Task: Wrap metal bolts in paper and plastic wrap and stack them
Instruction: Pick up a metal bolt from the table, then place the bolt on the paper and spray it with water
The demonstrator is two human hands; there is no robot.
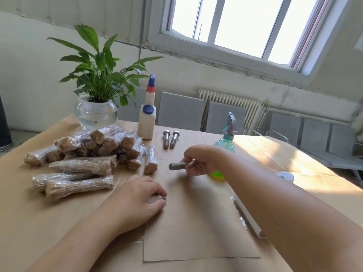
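Bolt (177, 166) head inside the right hand (198, 161) (shank blurred), spray bottle (225, 142) base behind the wrist.

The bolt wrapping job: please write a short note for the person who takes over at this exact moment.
Right hand: holds one bare bolt above the paper sheet.
Left hand: rests on the sheet's left edge, fingers loosely curled, holding nothing visible.
Done: a pile of wrapped bolts lies stacked at left.
Left: wrap the held bolt, then the two bare bolts beside the white bottle. The plastic wrap roll lies under the right forearm.
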